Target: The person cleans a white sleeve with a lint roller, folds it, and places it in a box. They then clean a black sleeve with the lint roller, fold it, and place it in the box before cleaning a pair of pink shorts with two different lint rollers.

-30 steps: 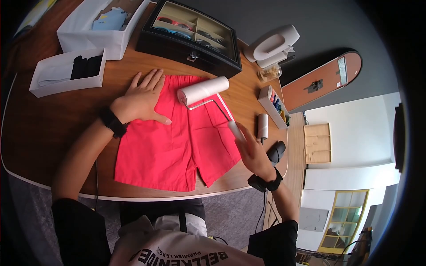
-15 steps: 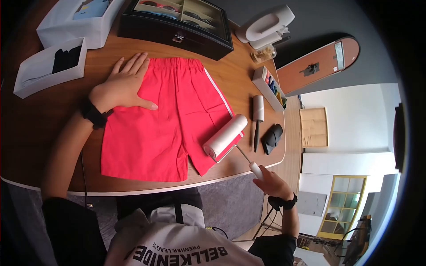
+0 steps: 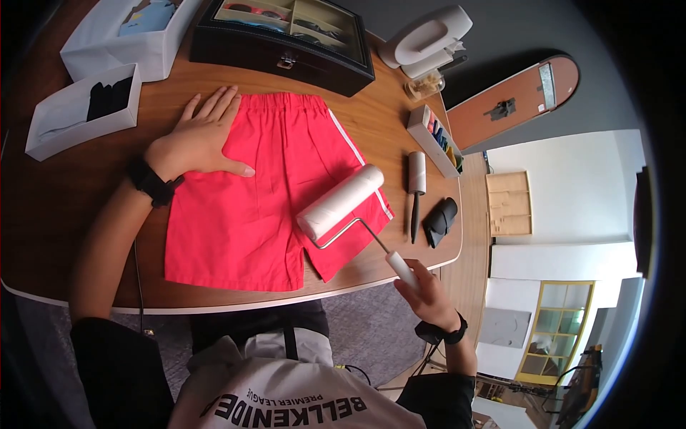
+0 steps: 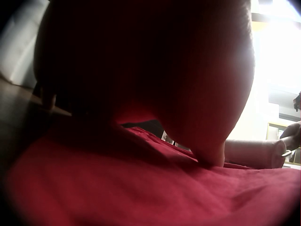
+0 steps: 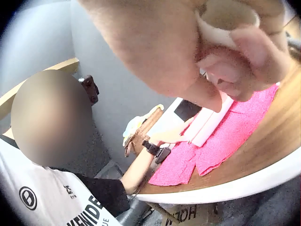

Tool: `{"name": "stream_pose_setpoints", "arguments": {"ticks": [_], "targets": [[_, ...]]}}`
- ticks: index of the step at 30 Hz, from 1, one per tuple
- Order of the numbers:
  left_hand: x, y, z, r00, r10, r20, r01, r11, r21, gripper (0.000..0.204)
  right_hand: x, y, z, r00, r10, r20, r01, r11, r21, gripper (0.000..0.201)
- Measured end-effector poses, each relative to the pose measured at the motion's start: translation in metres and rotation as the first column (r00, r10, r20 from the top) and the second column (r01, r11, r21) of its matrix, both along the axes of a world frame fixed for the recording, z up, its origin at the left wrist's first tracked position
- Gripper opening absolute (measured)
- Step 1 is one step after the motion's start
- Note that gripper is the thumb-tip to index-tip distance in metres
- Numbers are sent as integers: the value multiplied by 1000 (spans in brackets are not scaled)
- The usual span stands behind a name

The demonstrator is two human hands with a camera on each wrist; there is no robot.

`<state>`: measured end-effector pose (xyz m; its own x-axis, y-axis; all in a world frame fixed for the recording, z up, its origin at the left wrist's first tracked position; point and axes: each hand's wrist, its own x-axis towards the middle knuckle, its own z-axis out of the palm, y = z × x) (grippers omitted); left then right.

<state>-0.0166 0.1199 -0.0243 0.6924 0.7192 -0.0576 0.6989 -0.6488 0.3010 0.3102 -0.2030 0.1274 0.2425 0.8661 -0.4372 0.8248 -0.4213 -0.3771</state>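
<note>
Red shorts (image 3: pixel 236 222) with a white side stripe lie flat on the wooden table, waistband away from me. My left hand (image 3: pixel 191 146) rests on their left edge, fingers spread, the thumb on the cloth. With my right hand (image 3: pixel 427 294) I grip the white handle of a lint roller (image 3: pixel 341 201). Its wide white roll lies across the right leg, near the crotch. In the left wrist view, the roll (image 4: pixel 254 153) shows beyond the dark, backlit hand. The right wrist view shows my curled fingers (image 5: pixel 254 56) round the handle and the pink-looking shorts (image 5: pixel 221 150) below.
A smaller lint roller (image 3: pixel 416 175) and a black folded case (image 3: pixel 439 223) lie to the right, near a box of small items (image 3: pixel 434 146). Behind stand a black glasses case (image 3: pixel 286 61), a white bin (image 3: pixel 107 53) and a sock box (image 3: pixel 61 146).
From near the waistband, the lint roller came down to the right leg's hem, then went slightly back up and left. The left hand stays on the shorts; the head view shifted.
</note>
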Motion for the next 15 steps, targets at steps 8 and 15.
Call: {"name": "stream_pose_setpoints", "arguments": {"ticks": [8,15], "targets": [[1,2,3,1000,-17,12,17,1000,18,140,7,-8,-8,991,104,-81,-106,994,-11,47],[3,1,15,997,-60,45,58,997,55,122,11,-23,-26,995,25,-98,-23,999,26,43]]}}
